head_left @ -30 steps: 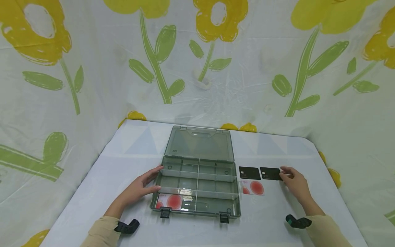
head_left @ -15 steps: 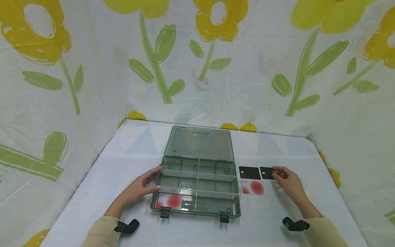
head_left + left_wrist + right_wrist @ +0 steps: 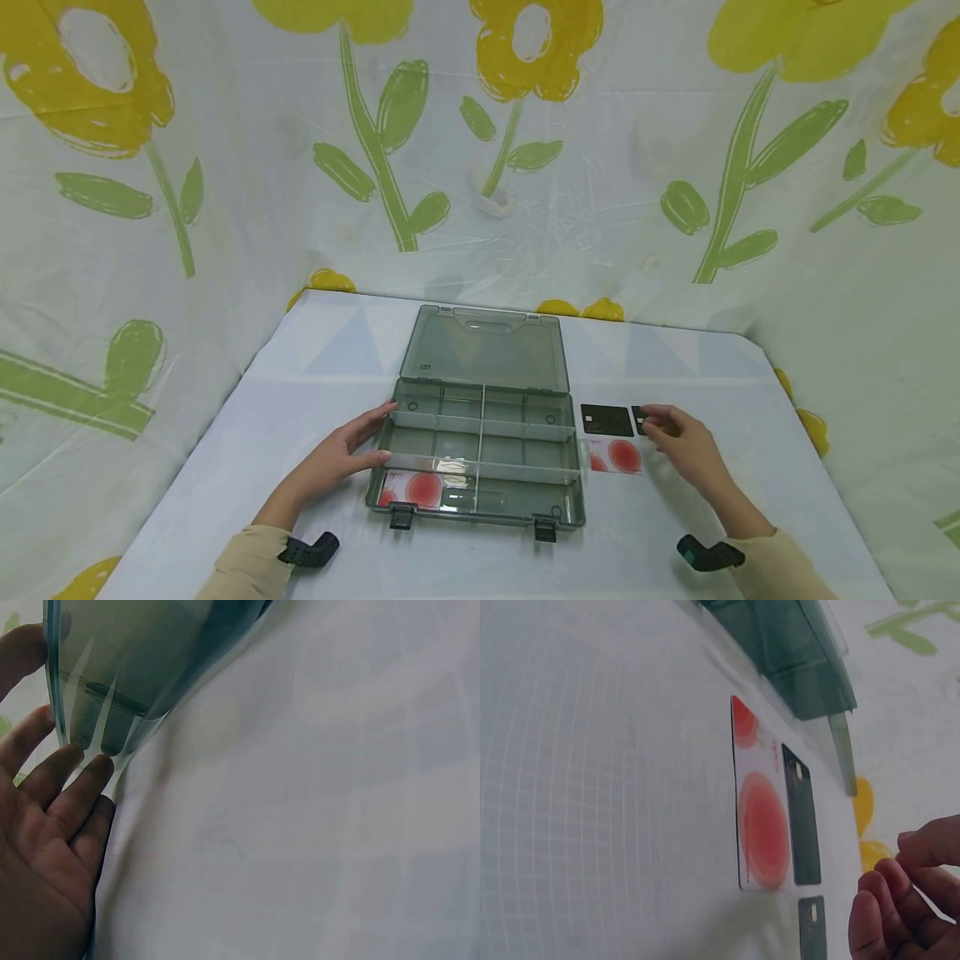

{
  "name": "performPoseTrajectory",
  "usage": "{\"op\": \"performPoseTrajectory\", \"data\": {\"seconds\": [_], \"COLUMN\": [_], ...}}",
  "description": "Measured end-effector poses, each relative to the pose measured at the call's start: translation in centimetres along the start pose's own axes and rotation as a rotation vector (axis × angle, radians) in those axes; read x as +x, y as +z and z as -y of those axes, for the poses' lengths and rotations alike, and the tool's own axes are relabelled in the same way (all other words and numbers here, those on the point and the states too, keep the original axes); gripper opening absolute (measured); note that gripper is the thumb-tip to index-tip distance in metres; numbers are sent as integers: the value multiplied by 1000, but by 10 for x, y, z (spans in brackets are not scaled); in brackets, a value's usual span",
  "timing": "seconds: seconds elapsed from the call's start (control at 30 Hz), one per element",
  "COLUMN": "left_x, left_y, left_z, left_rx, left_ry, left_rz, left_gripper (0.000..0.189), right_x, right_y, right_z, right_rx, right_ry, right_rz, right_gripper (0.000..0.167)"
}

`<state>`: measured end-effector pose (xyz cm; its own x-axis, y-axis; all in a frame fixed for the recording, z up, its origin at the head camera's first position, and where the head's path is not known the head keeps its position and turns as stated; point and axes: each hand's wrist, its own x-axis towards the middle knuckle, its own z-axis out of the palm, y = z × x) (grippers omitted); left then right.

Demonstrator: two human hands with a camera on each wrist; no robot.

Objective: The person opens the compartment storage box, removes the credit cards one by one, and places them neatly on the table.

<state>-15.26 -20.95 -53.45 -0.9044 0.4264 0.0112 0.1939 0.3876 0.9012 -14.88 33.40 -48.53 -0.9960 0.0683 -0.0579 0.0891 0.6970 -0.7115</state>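
Observation:
A grey-green see-through compartment box point(image 3: 528, 454) stands with its lid point(image 3: 487, 354) folded back. My left hand point(image 3: 341, 454) rests against the box's left side; in the left wrist view its fingertips touch the clear wall. A white card with red circles point(image 3: 415, 490) lies in the front left compartment. To the right of the box are a black VIP card point(image 3: 606, 420), a similar red-and-white card point(image 3: 617, 456) and a second black card point(image 3: 638, 419). My right hand point(image 3: 686, 446) is over that second black card and hides most of it, fingers loosely bent with nothing visible between them.
The white tabletop point(image 3: 652, 542) spreads around the box. Two latches point(image 3: 401, 517) stick out from the box's front edge. A curtain with yellow flowers point(image 3: 536, 50) hangs behind the table and along both sides. Each wrist wears a dark device point(image 3: 309, 550).
My right hand has slid left across the second black card, covering more of it. That card stays in place, as do the left hand and the box.

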Motion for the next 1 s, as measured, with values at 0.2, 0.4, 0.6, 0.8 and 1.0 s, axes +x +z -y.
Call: {"op": "performPoseTrajectory", "data": {"seconds": [0.2,0.4,0.6,0.8,1.0], "left_x": [0,0,0,0,1], "left_y": [0,0,0,0,0], "left_z": [0,0,0,1,2], "left_rx": [4,4,10,4,-7], "left_ry": [0,4,1,-2,2], "left_rz": [1,-2,-2,0,3], "left_gripper": [75,75,75,75,75], "right_x": [-4,-7,-12,-17,-20], "right_y": [7,13,18,23,31], "right_z": [9,19,29,42,52], "right_rx": [1,-4,-9,16,69], "right_ry": [-22,-59,-95,-128,-149], "right_rz": [19,28,33,63,121], "right_gripper": [36,34,31,31,31]}}
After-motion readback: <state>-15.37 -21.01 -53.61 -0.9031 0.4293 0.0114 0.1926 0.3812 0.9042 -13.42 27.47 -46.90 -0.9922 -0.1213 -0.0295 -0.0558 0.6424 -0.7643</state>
